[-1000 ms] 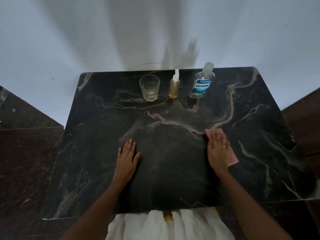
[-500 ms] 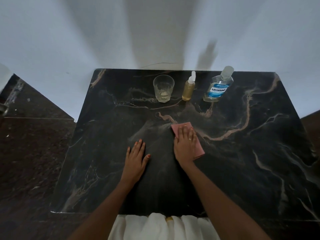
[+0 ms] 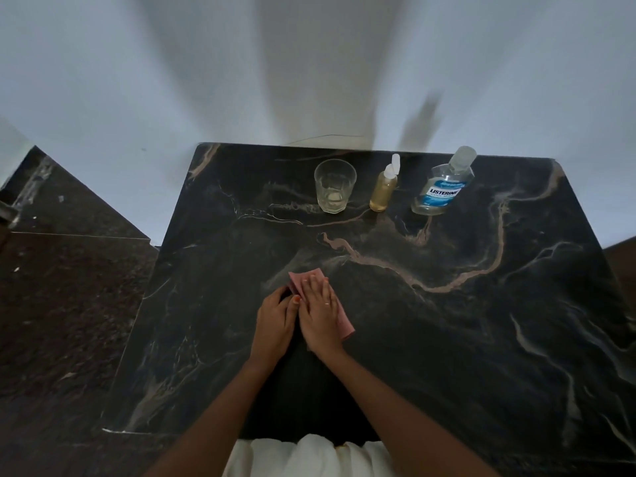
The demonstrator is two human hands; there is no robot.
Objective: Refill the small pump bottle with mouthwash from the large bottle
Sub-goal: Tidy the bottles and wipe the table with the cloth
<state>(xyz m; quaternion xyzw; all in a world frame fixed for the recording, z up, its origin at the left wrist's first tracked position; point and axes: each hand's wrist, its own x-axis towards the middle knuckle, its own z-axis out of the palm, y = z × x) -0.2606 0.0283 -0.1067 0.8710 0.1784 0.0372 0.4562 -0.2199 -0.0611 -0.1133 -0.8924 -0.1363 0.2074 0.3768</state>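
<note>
Head cam: right hand (image 3: 321,318) pressed flat on the pink cloth (image 3: 345,326), fingers straight; left hand (image 3: 273,321) touching beside it, maybe curled, can't tell.

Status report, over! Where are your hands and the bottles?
Right hand flat on pink cloth, left hand beside it. Small pump bottle and large bottle untouched, caps on. Nothing in the way.

One wide-angle camera, worn on the head, looks forward and steeply down at the counter (image 3: 447,339). It sits close above the left hand (image 3: 273,325) and right hand (image 3: 321,318). Beyond the hands, the wall (image 3: 309,63) fills the upper frame.
</note>
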